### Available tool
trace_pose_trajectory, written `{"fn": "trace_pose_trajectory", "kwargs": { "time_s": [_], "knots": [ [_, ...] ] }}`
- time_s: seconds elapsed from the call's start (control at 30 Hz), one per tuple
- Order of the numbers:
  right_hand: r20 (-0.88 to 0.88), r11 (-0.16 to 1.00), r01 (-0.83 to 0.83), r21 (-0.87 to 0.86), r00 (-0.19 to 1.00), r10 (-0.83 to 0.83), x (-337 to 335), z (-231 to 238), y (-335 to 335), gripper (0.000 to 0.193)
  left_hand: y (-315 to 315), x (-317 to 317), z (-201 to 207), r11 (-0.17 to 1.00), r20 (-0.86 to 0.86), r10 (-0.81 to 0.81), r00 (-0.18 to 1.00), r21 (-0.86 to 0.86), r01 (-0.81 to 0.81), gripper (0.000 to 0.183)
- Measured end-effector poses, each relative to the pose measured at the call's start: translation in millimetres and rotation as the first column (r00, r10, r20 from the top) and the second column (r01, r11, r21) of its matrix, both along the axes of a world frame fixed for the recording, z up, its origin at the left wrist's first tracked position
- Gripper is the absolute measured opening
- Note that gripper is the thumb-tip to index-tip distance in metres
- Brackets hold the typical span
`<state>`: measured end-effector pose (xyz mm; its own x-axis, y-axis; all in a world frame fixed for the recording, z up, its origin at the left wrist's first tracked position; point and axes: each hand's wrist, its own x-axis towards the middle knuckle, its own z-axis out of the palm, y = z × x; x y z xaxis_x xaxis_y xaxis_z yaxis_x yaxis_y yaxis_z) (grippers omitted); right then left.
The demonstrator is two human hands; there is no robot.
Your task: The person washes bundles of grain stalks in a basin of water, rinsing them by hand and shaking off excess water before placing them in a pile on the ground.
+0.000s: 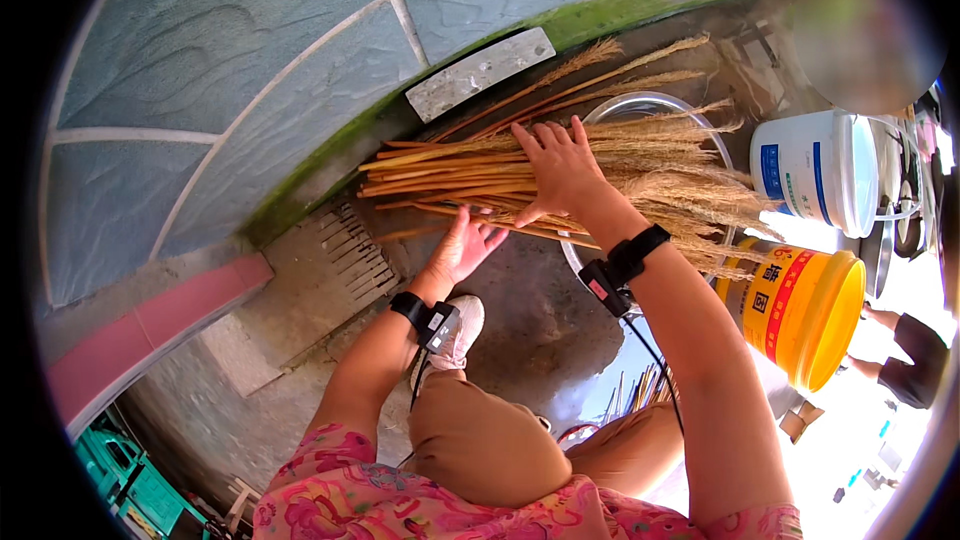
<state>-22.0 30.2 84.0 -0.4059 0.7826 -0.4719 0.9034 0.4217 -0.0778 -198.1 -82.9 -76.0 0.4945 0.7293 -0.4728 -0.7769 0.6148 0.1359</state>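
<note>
A bundle of dried grass stalks (455, 177) with feathery plumes (680, 185) lies across a round metal basin (648, 97), the cut ends to the left and the plumes to the right. On top of the stalks rests my right hand (565, 178), its fingers spread and the thumb stretched toward the near side. My left hand (465, 250) is at the near edge of the bundle, palm turned up and fingers extended, with fingertips at the lowest stalks. Several loose stalks (560, 90) lie behind the bundle, near the wall.
A blue tiled wall (270, 50) with a stone slab (480, 75) at its foot runs behind. White (815, 170) and yellow (800, 315) buckets stand at right. A floor grate (355, 250) lies at left. Another person's dark sleeve or trouser leg (912, 360) shows far right.
</note>
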Motion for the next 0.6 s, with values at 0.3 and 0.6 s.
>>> {"fn": "trace_pose_trajectory", "kwargs": {
  "time_s": [0.3, 0.6],
  "knots": [
    [0.055, 0.997, -0.061, 0.055, 0.997, 0.058, -1.3, -0.7, -57.0, 0.115, 0.5, -6.9, 27.3, 0.985, 0.010, 0.169, 0.985, 0.044, -0.170, 0.064],
    [-0.542, 0.875, 0.208, 0.437, 0.837, 0.072, -0.4, 59.2, -71.9, 0.067, 25.0, -18.8, 182.5, 0.864, -0.294, 0.231, 0.928, 0.500, -0.056, 0.080]
  ]
}}
